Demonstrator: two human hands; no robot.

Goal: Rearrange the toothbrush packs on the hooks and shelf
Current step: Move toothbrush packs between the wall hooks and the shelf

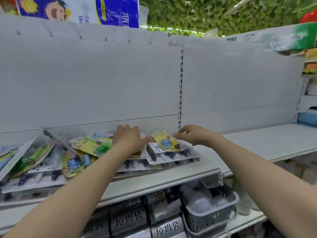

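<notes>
As left hand [127, 136] and right hand [190, 134] flank it, toothbrush pack [165, 142], shelf [154, 179]

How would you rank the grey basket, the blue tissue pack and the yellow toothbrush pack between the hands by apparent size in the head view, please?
1. grey basket, though it is nearest the camera
2. blue tissue pack, cut off by the frame's top
3. yellow toothbrush pack, plainly smallest
</notes>
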